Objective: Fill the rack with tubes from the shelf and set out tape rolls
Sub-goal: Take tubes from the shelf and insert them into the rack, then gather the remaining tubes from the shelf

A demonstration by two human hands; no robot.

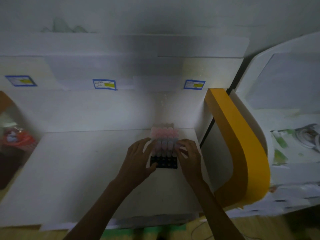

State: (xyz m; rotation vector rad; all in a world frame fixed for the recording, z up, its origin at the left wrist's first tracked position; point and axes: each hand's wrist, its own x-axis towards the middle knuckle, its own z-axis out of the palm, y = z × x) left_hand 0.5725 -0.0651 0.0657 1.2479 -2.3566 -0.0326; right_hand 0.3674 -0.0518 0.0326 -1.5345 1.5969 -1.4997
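Left hand (138,157) grips the left side of the black rack (164,161), fingers curled round its edge. Right hand (187,156) holds the right side, fingers at the tubes (163,144). The view is blurry, so the exact grip is unclear. The rack sits on the white surface (86,170) near the back wall, with the yellow divider (239,144) to its right. Blue-edged labels (104,84) are stuck above.

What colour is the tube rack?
Black, seen in the head view: the rack in front of the tubes.
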